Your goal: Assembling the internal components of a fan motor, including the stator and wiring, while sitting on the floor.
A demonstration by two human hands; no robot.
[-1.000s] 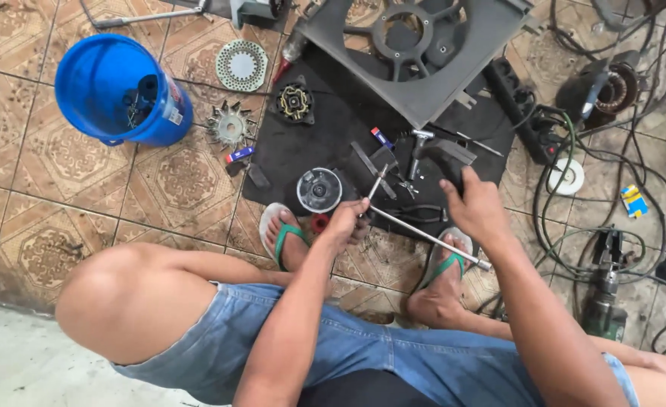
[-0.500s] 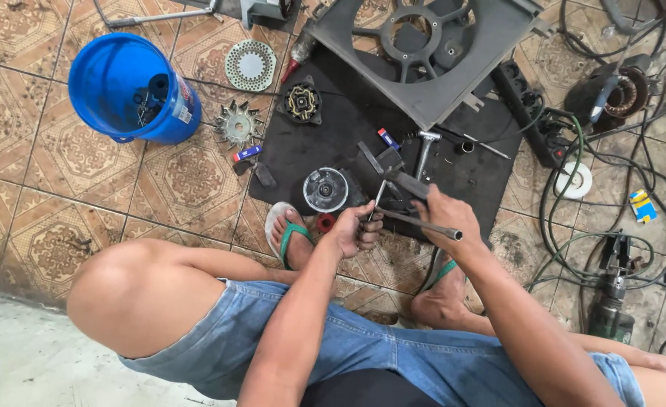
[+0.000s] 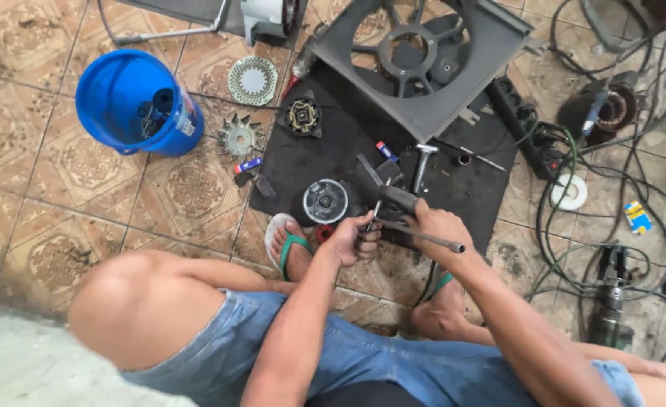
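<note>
My left hand (image 3: 354, 241) is closed around a thin screwdriver-like tool (image 3: 375, 212) whose tip points up toward a dark metal part (image 3: 398, 198) on the black mat (image 3: 333, 151). My right hand (image 3: 440, 224) rests against that part and grips a grey metal rod (image 3: 427, 239), which sticks out to the right. The two hands nearly touch, just above my feet in green flip-flops (image 3: 291, 245). A round motor housing (image 3: 325, 202) lies just left of the hands.
A blue bucket (image 3: 133, 102) with parts stands at the upper left. A grey fan shroud (image 3: 416, 60), a hammer (image 3: 422, 164), a copper-wound stator (image 3: 301, 117) and a toothed rotor (image 3: 239, 139) lie around the mat. A power strip (image 3: 521, 113), cables, a tape roll (image 3: 570, 192) and a drill (image 3: 612, 301) crowd the right.
My right hand has drawn in toward my left hand with the rod. The rod, earlier stretched long between the hands, now pokes out short beyond my right fist. The camera shifted slightly.
</note>
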